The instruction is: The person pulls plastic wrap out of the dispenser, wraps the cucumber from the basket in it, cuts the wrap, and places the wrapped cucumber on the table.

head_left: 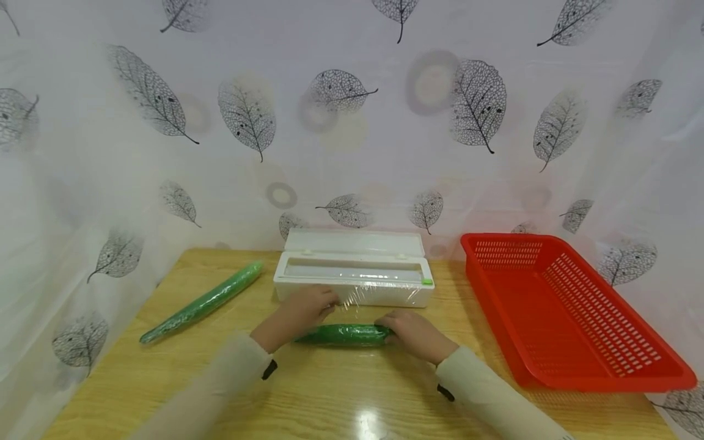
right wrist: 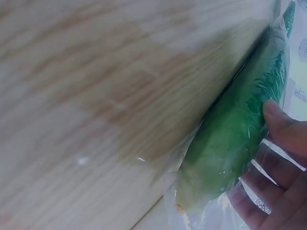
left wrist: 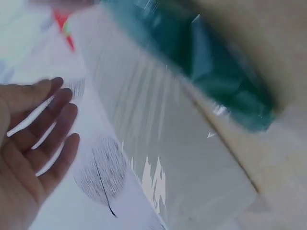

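Note:
A green cucumber (head_left: 346,335) with clear cling film around it lies crosswise on the table in the head view. My right hand (head_left: 415,336) grips its right end; in the right wrist view the thumb presses on the filmed cucumber (right wrist: 235,124) and the other fingers lie behind it. Just above the cucumber's left part is my left hand (head_left: 305,311). Its fingers are loosely bent and hold nothing in the left wrist view. A sheet of cling film (head_left: 360,296) runs from the white dispenser box (head_left: 352,297), whose lid stands raised, down to the cucumber.
Another film-wrapped cucumber (head_left: 206,305) lies slanted at the table's left. At the right stands a red plastic basket (head_left: 497,318) with slotted walls. A leaf-patterned curtain (head_left: 352,153) hangs behind the wooden table (head_left: 330,403).

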The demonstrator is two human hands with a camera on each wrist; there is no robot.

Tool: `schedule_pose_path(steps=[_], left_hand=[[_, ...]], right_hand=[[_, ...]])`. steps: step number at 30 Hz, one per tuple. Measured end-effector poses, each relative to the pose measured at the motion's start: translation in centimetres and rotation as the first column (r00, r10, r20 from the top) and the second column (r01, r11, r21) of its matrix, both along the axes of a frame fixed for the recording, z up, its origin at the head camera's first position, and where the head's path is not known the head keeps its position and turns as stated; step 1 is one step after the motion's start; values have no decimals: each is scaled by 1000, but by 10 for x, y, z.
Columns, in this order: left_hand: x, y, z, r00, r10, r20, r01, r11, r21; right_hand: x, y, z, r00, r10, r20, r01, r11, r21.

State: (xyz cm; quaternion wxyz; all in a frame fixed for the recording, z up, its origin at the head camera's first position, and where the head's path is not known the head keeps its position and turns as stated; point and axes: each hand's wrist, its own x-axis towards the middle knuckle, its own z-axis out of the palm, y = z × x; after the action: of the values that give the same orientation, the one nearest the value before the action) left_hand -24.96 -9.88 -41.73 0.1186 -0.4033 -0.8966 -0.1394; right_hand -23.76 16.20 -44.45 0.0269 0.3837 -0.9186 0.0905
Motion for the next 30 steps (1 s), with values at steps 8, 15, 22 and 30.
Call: schedule_pose_path(steps=[8,15,22,30], left_hand=[[23,17,-22,989,-66,-132,28,963,-269],[22,21,-27,999,8,-41,-19,956,-292],[14,24,-30,999,33,40,-21,963,-268],[4,22,-32,985,63,160,-27,977,-213]], right_hand=[[-2,0,4,997,-29,77,31,999,-20],[-5,-2,1,988,-57,145,63,997,-34],[-8,0,-3,982,-53,182,65,996,-59],[-3,5,-2,999,-8,41,13,992,-124]])
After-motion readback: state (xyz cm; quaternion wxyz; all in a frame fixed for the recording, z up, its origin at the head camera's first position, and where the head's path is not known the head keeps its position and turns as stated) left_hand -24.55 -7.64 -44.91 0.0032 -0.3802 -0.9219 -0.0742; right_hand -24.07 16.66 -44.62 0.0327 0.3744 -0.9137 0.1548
